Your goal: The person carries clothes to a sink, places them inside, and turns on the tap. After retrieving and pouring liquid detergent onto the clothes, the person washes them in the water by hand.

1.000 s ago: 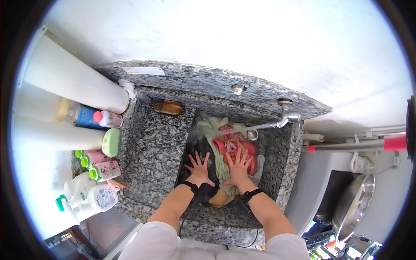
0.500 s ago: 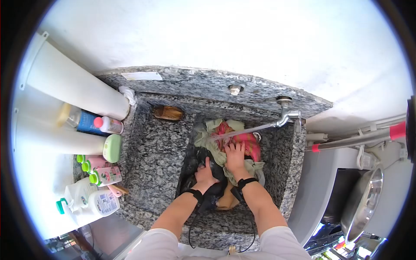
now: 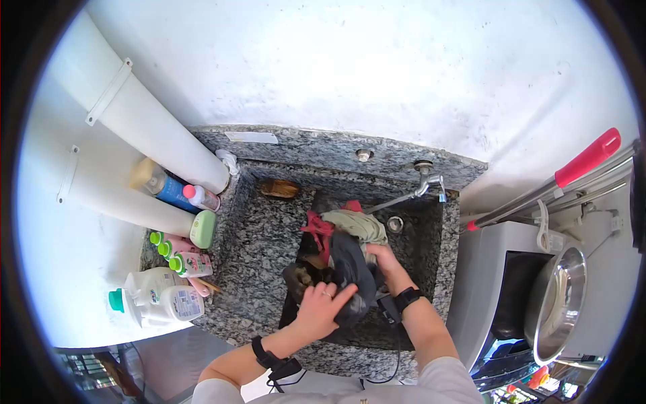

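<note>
My right hand point(image 3: 385, 264) grips a bundle of wet clothes from the right, thumb over a pale green cloth point(image 3: 356, 224) and the other fingers hidden beneath. My left hand point(image 3: 319, 308), with a ring on one finger, holds the near left side of a black cloth point(image 3: 353, 269). A red-pink cloth point(image 3: 319, 231) sticks out at the bundle's left, above a brownish cloth point(image 3: 296, 277). Water streams from the metal tap point(image 3: 425, 180) toward the far side of the bundle. Everything lies within the deeper right basin of the speckled granite sink point(image 3: 262, 246).
A wooden scrubbing brush point(image 3: 278, 188) lies at the back of the ribbed slope. Bottles, such as a white detergent jug point(image 3: 176, 303), and a green soap box point(image 3: 202, 229) line the left ledge. The drain point(image 3: 395, 224) shows. A steel bowl point(image 3: 556, 303) stands right.
Both hands have gathered the spread clothes into a lifted, folded bundle. The drain is now uncovered at the right. My view has shifted, so the sink appears lower.
</note>
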Tool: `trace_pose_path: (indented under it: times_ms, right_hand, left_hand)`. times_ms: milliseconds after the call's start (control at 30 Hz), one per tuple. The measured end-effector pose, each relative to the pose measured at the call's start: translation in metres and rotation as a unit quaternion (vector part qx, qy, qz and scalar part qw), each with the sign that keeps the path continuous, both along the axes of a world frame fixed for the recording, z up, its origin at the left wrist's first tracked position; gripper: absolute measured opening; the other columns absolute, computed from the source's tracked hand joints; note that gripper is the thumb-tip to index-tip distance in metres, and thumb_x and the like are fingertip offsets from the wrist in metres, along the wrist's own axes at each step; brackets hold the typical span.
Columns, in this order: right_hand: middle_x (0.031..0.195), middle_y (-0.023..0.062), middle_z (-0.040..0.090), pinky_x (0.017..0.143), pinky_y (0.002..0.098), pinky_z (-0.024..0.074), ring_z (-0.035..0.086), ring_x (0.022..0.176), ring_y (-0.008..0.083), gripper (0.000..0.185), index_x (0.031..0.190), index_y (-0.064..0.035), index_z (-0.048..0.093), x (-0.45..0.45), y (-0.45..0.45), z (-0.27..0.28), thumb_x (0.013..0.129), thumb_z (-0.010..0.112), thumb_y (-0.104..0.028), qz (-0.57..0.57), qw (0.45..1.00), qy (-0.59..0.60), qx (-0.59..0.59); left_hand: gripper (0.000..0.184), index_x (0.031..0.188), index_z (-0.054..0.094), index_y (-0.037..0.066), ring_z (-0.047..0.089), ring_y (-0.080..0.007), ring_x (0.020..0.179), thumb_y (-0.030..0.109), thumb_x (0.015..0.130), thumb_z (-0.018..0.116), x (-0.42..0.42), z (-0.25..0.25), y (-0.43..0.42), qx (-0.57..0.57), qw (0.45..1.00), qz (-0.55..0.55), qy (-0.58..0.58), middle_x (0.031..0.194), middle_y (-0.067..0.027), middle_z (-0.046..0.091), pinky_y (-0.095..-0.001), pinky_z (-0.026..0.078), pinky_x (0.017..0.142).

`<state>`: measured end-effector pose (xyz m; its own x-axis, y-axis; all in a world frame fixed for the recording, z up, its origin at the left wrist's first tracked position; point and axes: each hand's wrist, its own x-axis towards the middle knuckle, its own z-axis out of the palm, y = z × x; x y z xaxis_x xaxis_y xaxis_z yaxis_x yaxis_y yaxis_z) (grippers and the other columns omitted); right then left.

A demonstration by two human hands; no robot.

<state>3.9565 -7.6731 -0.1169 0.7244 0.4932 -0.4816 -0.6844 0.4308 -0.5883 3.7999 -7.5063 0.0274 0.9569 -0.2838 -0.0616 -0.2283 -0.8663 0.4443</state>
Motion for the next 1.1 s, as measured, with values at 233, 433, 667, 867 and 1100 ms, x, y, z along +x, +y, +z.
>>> trace_pose_path:
  times_ms: [233,433,667,867,1100]
  right_hand:
    - [0.146,0.0255,0.025,0.104,0.0501,0.0341,0.030,0.131,0.0465,0.097,0.143,-0.0097,0.030,0.006,-0.037,-0.054,0.061,0.080,-0.026,0.181,0.748,-0.284,-0.572]
    - [0.151,0.0270,0.009,0.099,0.0703,0.0268,0.013,0.133,0.0575,0.120,0.150,-0.0237,0.016,0.003,0.024,-0.047,0.054,0.083,-0.051,0.273,0.595,-0.392,-0.646]
    - [0.152,0.0295,0.000,0.099,0.0732,0.0228,0.003,0.133,0.0613,0.108,0.145,-0.0253,0.032,0.055,0.061,-0.088,0.051,0.082,-0.047,0.447,0.467,-0.341,-0.683]
    - [0.151,0.0275,0.009,0.101,0.0725,0.0182,0.002,0.134,0.0595,0.082,0.134,-0.0218,0.048,0.068,0.065,-0.101,0.057,0.075,-0.026,0.399,0.473,-0.377,-0.689]
    - [0.144,0.0186,0.035,0.103,0.0553,0.0322,0.026,0.131,0.0475,0.064,0.119,-0.0127,0.059,0.028,0.040,-0.117,0.056,0.072,-0.017,0.299,0.626,-0.390,-0.605]
  left_hand:
    - [0.069,0.135,0.040,0.016,0.053,-0.0377,0.104,0.026,0.075,0.072,-0.010,-0.077,-0.017,-0.157,0.942,-0.204,0.214,0.113,-0.0170,0.051,-0.0446,0.047,0.087]
    - [0.125,0.149,0.007,0.010,0.020,-0.0516,0.134,0.049,0.057,0.083,0.085,-0.152,-0.009,0.174,0.957,0.163,0.165,0.147,-0.0291,0.018,-0.0618,0.039,0.096]
    - [0.143,0.147,-0.019,0.027,0.001,-0.0478,0.140,0.062,0.051,0.082,0.124,-0.261,-0.004,0.185,0.914,0.167,0.321,0.154,-0.0239,-0.001,-0.0730,0.019,0.100]
    - [0.109,0.149,0.002,0.020,0.027,-0.0424,0.134,0.036,0.069,0.075,0.108,-0.356,-0.015,0.246,0.924,0.232,0.177,0.144,-0.0241,0.030,-0.0694,0.028,0.097]
    - [0.059,0.122,0.039,0.006,0.065,-0.0382,0.093,0.013,0.071,0.067,0.120,-0.227,0.006,0.027,0.923,0.274,0.270,0.097,-0.0225,0.065,-0.0438,0.052,0.082]
